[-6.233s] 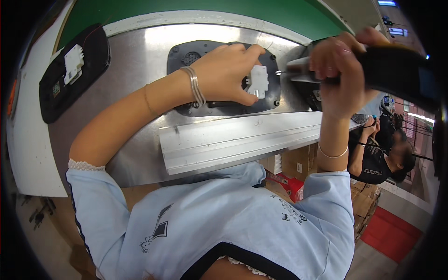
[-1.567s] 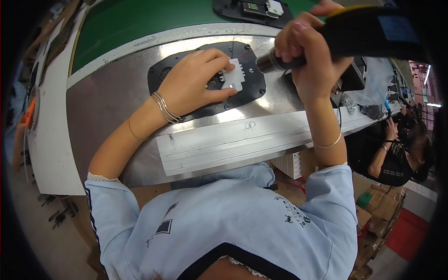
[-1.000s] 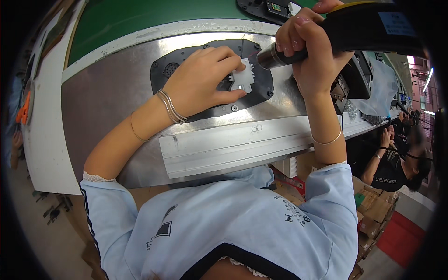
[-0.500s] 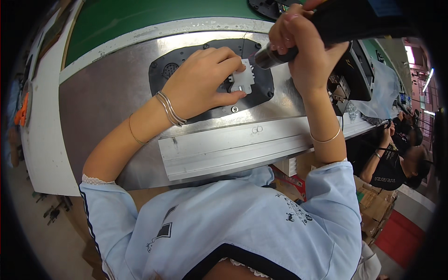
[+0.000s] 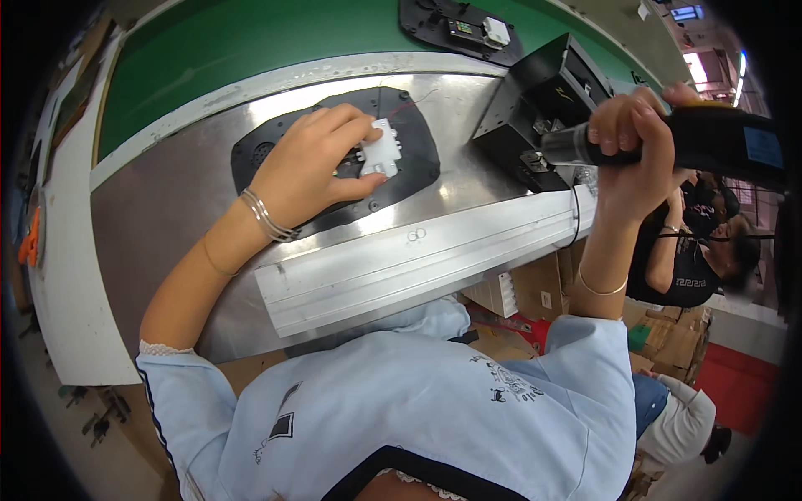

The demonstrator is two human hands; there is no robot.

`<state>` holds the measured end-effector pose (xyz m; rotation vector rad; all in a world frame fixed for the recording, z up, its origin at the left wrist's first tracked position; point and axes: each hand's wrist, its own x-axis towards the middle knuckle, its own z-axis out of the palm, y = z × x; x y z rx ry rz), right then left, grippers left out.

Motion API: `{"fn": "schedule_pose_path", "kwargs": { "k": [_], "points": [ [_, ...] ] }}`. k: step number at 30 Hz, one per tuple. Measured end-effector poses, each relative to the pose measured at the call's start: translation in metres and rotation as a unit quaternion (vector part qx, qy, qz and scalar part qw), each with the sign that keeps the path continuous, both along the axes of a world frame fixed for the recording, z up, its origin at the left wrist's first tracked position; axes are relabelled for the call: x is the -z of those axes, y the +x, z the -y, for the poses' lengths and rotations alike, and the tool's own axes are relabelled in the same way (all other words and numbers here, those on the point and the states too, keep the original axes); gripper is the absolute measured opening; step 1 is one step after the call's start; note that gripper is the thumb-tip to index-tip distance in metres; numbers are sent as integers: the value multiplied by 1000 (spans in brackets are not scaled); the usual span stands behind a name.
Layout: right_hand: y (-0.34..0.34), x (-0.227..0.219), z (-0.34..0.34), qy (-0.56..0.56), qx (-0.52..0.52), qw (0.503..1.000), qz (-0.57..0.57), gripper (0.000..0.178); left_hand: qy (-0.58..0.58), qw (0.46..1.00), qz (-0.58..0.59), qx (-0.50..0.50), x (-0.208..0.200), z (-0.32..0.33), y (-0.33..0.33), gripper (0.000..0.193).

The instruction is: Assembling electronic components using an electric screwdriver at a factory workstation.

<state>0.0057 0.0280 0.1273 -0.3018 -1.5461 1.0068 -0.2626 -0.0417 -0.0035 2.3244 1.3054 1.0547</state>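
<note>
Thumb and fingers of my left hand (image 5: 313, 159) grip a white plastic part (image 5: 383, 152) by its two ends. That part sits on a dark, rounded-cornered panel (image 5: 418, 138) lying flat on the metal worktop, and my palm covers some of the panel. My right hand (image 5: 628, 138) is wrapped round a black powered screwdriver (image 5: 718, 144), held roughly level off to the right. The screwdriver's shiny nose points left, close to the metal mechanism on the front of a black box (image 5: 510, 108). Whether the two touch, I cannot tell.
An aluminium rail (image 5: 418, 263) runs along the bench's near edge. On the green mat (image 5: 276, 37) behind lies a second dark panel (image 5: 418, 25) with a white part on it. Orange-handled tool (image 5: 32, 238) at far left. Other people sit at right, beyond cardboard boxes (image 5: 668, 342).
My right hand has carried the screwdriver right, from above the panel to the black box. My left hand keeps its grip on the white part. The whole view has shifted.
</note>
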Motion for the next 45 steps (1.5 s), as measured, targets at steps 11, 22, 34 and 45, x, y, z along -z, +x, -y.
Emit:
{"fn": "schedule_pose_path", "kwargs": {
  "k": [11,22,34,45],
  "points": [
    [22,10,-11,-29,177,983,38,25,3,1000,-2,-2,1,0,0,38],
    [-39,22,6,-56,49,995,70,40,7,1000,7,3,7,-2,-1,38],
    [-112,34,12,-181,-23,983,7,32,16,1000,16,-13,8,0,1,35],
    [-116,40,15,-180,-17,983,20,33,15,1000,21,-2,8,-1,0,35]
  ]
}}
